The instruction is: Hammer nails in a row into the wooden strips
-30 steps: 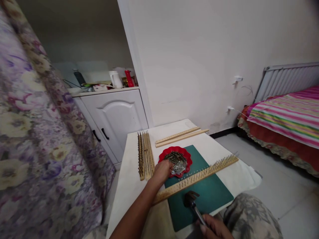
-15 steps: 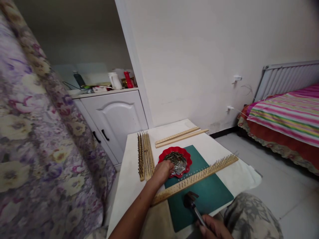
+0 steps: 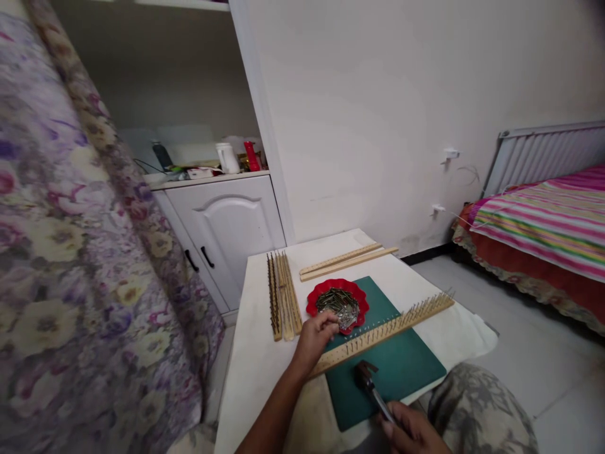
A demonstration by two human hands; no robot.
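My left hand (image 3: pixel 317 334) is over the near-left rim of a scalloped red bowl (image 3: pixel 312 304), thumb and fingers pinched together. Whatever is between those fingertips is too small to make out. Loose nails (image 3: pixel 338 301), some dark and some silvery, fill the bowl. Below it, a long wooden strip (image 3: pixel 362 350) lies slantwise across a green mat (image 3: pixel 392 378). Several nails stand upright along its middle and right; the left end has bare holes. My right hand (image 3: pixel 411 429) grips a claw hammer (image 3: pixel 371 386) by the handle, its head over the mat, near side of the strip.
Nail-studded wooden strips (image 3: pixel 280 296) lie at the left of the white-covered table (image 3: pixel 265 378). Two more strips (image 3: pixel 345 261) lie at the back. Behind are a white cabinet (image 3: pixel 231 227) and a wall; a floral curtain (image 3: pixel 94 252) hangs left, and a bed (image 3: pixel 543 208) stands right.
My left hand has drawn back slightly from the nails toward the bowl's near rim, fingers pinched. The hammer stays in my right hand. The whole view has shifted a little.
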